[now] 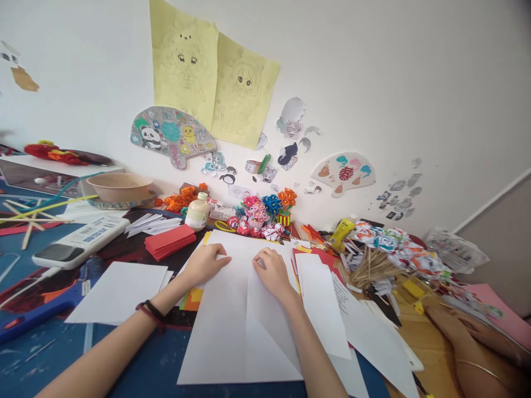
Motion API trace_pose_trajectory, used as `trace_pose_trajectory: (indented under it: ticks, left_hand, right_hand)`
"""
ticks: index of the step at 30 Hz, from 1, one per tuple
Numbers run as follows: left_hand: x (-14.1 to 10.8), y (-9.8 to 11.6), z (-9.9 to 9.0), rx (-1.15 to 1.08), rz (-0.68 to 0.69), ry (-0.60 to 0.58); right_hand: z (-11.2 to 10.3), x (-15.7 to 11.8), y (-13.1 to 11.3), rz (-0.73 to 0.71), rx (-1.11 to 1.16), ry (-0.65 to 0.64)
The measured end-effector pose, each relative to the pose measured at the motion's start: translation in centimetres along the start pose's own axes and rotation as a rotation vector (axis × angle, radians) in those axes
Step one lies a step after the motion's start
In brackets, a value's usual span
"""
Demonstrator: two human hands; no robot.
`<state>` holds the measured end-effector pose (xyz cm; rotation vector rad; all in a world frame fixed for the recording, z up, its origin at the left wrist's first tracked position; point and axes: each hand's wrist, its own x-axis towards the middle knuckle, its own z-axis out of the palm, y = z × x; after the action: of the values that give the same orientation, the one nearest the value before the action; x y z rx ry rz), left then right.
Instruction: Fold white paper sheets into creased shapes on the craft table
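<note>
A large white sheet of paper (224, 331) lies flat before me, with a crease running down its middle. My left hand (207, 262) rests on its upper left part, fingers loosely bent and thumb apart, gripping nothing I can see. On the upper right part lies my right hand (271, 271), its fingers curled but not closed together, the fingertips near the crease. Both hands touch the sheet. Yellow and orange paper (193, 298) shows from under its left edge. The paper beneath my palms is hidden.
Left of the sheet are loose white papers (120, 290), a red paper stack (170, 241), a glue bottle (197, 212), a blue glue gun (62, 301) and a power strip (81, 243). Paper flowers (271, 205) stand behind. On the right are more papers (321, 298) and another person's arm (468, 337).
</note>
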<state>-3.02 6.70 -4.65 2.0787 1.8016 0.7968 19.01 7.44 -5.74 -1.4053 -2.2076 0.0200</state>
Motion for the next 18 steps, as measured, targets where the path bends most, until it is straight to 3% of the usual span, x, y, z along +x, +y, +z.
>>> trace_pose_trajectory:
  ticks: [6, 12, 18]
  left_hand:
    - [1.0, -0.8, 1.2, 0.032, -0.162, 0.031]
    - [0.9, -0.7, 1.7, 0.076, -0.148, 0.042]
    - [0.2, -0.7, 1.4, 0.112, -0.125, 0.036]
  right_hand:
    - [2.3, 2.4, 0.6, 0.031, -0.079, -0.042]
    - [3.0, 3.3, 0.1, -0.001, -0.130, -0.081]
    - [4.2, 2.0, -0.9, 0.116, -0.144, 0.030]
